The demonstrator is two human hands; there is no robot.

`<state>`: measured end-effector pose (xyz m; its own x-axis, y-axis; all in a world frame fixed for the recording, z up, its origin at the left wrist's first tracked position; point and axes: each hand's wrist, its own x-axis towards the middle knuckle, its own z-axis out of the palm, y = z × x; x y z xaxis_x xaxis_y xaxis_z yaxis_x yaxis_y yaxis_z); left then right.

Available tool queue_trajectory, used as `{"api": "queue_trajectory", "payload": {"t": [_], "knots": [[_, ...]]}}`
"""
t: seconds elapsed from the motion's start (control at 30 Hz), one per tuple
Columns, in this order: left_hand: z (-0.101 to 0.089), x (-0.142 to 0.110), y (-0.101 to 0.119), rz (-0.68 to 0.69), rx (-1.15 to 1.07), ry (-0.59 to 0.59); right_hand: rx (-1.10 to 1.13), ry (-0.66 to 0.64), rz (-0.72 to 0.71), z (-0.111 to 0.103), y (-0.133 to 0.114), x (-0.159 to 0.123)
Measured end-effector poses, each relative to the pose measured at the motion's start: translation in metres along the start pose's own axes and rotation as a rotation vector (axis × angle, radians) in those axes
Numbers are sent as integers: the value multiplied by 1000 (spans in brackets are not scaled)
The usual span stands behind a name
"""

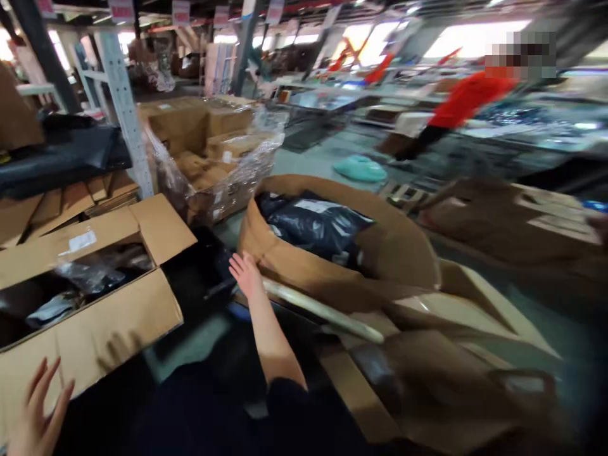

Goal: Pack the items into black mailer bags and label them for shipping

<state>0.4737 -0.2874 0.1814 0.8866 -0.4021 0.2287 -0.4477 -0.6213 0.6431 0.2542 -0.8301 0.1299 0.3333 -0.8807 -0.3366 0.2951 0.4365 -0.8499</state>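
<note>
My right hand [246,273] reaches forward with fingers spread and holds nothing. It is just left of a large brown paper-lined bin [389,253] that holds black plastic-wrapped packages [313,225]. A pale tube or rod [323,310] lies along the bin's near edge, close under that hand. My left hand [38,411] is at the bottom left, fingers apart and empty, in front of an open cardboard box [95,316] with bagged items inside.
Plastic-wrapped cardboard boxes [213,152] stand behind. A metal shelf post [123,107] rises at left with flattened cardboard beneath. A person in an orange top [468,98] moves at the far right. More brown boxes [522,215] sit right. A teal bag [360,169] lies on the floor.
</note>
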Motion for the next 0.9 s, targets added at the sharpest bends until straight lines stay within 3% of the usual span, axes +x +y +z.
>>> {"api": "queue_trajectory", "payload": {"t": [0.1,0.17,0.23,0.33,0.43,0.53,0.6,0.67,0.73,0.8,0.9], "knots": [[-16,-2,-12,14,97,6,-124,-217,137,38,94,-68],[-22,0,-22,42,165,-8,-242,-342,143,66,126,-95],[-21,9,-32,19,257,-35,-408,-512,79,108,138,-101],[-9,33,-41,-36,371,-157,-644,-775,-93,190,142,-85],[12,61,-40,-39,418,-235,-872,-960,-182,278,156,-55],[38,83,-42,-43,445,-259,-1267,-1050,-170,354,197,-22],[54,88,-47,-67,434,-287,-1550,-1069,-162,392,234,-4],[65,87,-52,-100,403,-316,-1791,-1137,-212,416,269,10],[68,83,-55,-132,362,-317,-1952,-1248,-275,425,294,22],[65,86,-55,-170,308,-281,-2031,-1376,-268,418,308,28],[62,119,-60,-227,207,-249,-2063,-1586,-71,388,317,23]]}}
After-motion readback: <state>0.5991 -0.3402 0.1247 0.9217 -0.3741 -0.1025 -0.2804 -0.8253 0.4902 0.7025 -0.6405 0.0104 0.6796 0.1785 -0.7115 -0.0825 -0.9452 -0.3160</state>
